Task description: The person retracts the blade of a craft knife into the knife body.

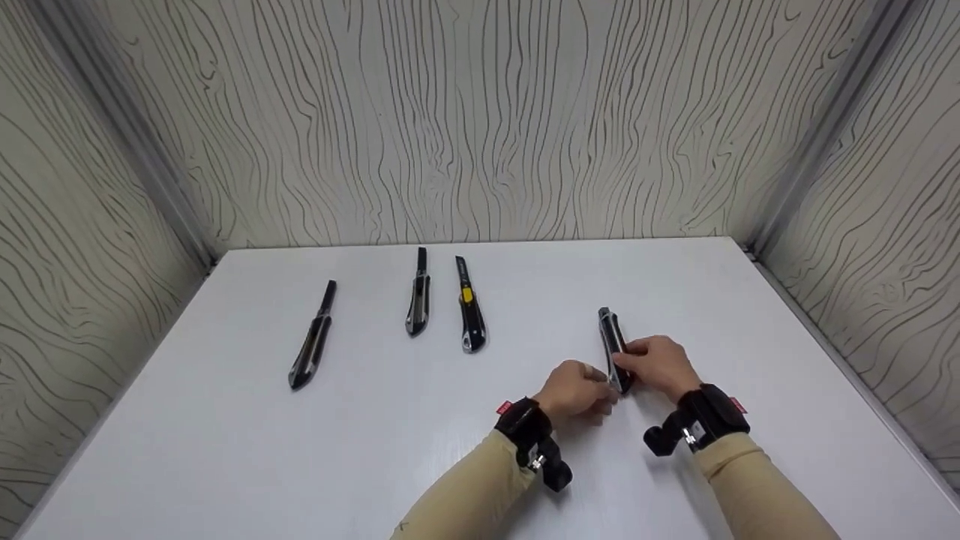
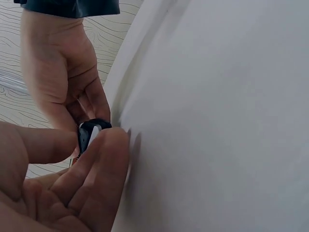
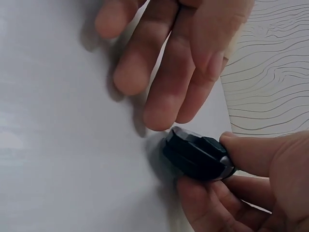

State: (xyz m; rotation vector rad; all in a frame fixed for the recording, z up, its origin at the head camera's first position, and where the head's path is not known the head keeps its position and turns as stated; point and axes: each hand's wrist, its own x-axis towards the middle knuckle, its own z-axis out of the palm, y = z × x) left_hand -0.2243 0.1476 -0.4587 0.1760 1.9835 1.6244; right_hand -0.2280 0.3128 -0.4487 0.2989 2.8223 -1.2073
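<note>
A black and silver utility knife (image 1: pixel 611 335) stands out at the right of the white table, its butt end toward me. My right hand (image 1: pixel 661 366) pinches its handle between thumb and fingers; the right wrist view shows this grip around the knife (image 3: pixel 198 157) close up. Beside the butt end is my left hand (image 1: pixel 576 390), its fingers loosely extended. In the right wrist view the left fingertips (image 3: pixel 161 116) come right up to the knife; whether they touch it is hard to tell. The left wrist view shows the knife end (image 2: pixel 88 133) partly hidden behind the left fingers.
Three more utility knives lie on the white table (image 1: pixel 360 450): one at the left (image 1: pixel 311 349), one near the back (image 1: pixel 418 304), and one with a yellow slider (image 1: pixel 471 307). Wood-patterned panels (image 1: pixel 480 120) rise behind the table and at both sides.
</note>
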